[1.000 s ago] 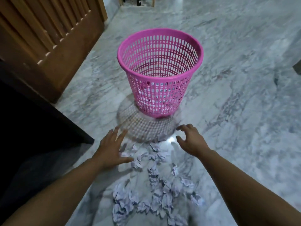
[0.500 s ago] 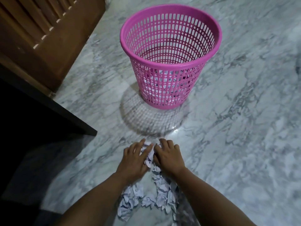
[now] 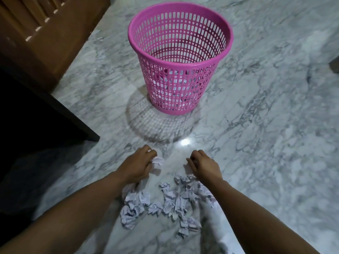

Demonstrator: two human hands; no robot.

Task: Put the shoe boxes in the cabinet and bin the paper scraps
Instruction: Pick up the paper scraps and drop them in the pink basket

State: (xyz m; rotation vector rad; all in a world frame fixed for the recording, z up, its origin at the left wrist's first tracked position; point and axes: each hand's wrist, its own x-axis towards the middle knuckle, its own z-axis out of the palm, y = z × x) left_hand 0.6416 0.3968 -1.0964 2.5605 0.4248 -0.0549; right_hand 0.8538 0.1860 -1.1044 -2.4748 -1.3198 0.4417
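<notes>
Binning step: my left hand [image 3: 136, 165] grips paper scraps [image 3: 165, 200], my right hand [image 3: 204, 165] curls, contents unclear; next, lift to the bin [image 3: 180, 57] beyond.

Dim indoor light, cool cast. One overhead source: small bright glare spot on the polished grey-white marble floor [image 3: 266, 143], just in front of the pink perforated plastic waste basket [image 3: 180, 57]. Basket throws a lattice shadow toward the camera. Left side near-black, no detail. Slight motion blur on both forearms and the frame edges; wide-angle bending at the edges. Centre reasonably sharp.
</notes>
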